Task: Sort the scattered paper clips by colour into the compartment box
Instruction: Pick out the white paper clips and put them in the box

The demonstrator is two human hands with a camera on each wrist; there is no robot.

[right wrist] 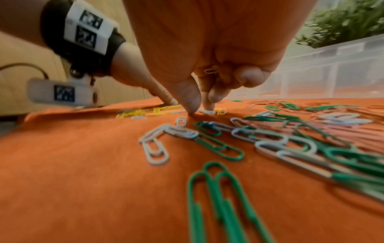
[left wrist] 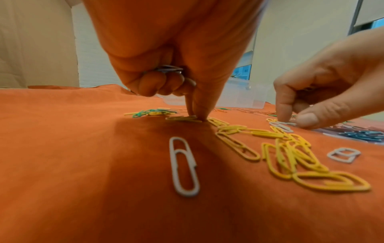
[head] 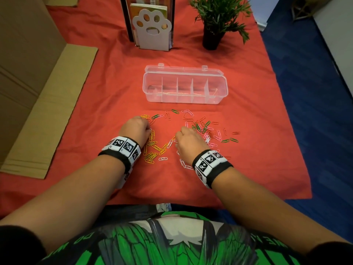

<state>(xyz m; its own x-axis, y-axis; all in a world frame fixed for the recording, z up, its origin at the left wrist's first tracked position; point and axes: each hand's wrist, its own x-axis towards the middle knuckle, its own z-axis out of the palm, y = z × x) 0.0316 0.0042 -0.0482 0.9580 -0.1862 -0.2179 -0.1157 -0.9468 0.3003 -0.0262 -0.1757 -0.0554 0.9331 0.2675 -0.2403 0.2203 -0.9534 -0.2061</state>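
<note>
A clear compartment box stands open on the red cloth, with several dividers. Paper clips lie scattered in front of it: yellow ones by my left hand, green ones and white ones round my right hand. My left hand holds a few pale clips in its curled fingers while thumb and forefinger pinch a yellow clip on the cloth. My right hand keeps a clip in its curled fingers and pinches a white clip lying on the cloth.
A paw-shaped bookend with books and a potted plant stand behind the box. Flattened cardboard lies along the left. The cloth's right edge drops to blue floor.
</note>
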